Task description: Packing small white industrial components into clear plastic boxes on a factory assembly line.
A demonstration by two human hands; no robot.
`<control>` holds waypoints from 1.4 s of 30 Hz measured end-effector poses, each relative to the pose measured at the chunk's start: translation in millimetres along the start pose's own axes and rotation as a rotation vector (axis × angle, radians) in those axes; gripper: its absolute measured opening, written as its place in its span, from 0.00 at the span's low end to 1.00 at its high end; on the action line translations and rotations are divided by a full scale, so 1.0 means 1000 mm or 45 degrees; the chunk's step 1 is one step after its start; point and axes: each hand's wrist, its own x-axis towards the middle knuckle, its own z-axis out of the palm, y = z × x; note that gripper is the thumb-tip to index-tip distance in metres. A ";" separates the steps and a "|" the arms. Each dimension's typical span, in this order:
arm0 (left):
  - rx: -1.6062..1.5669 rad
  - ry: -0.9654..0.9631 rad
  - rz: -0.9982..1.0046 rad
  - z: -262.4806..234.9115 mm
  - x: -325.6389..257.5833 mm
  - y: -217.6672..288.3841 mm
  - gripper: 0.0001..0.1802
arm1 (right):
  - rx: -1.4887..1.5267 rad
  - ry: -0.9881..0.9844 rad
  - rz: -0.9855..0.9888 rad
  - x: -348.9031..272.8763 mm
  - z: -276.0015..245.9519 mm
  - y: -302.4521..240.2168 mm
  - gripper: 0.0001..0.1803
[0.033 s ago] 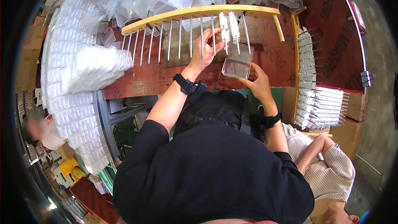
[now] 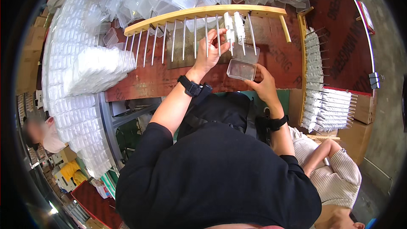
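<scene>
Single view: fisheye camera on my head, left one of pair. Looks down past my black shirt onto bench. Upright, unmirrored: my left at picture's left. Shirt nearest lens, filling lower middle. My left hand and right hand farther off, above centre; rack beyond. Very wide: catches co-worker's striped sleeve low right. Straight edges bow; dark rim rounds off corners.

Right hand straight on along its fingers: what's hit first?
The open clear box: the right hand's fingertips appear to touch its right side, though one view leaves depth unsure.
</scene>
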 end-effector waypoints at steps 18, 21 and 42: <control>-0.197 -0.050 -0.121 0.014 -0.040 0.033 0.20 | -0.029 0.039 -0.075 -0.003 0.011 -0.020 0.35; -0.128 -0.109 -0.042 0.011 -0.047 0.029 0.20 | -0.056 0.042 -0.086 -0.006 0.012 -0.026 0.35; 0.845 -0.408 0.189 -0.017 -0.061 0.048 0.20 | -0.092 0.025 -0.211 -0.021 0.013 -0.028 0.35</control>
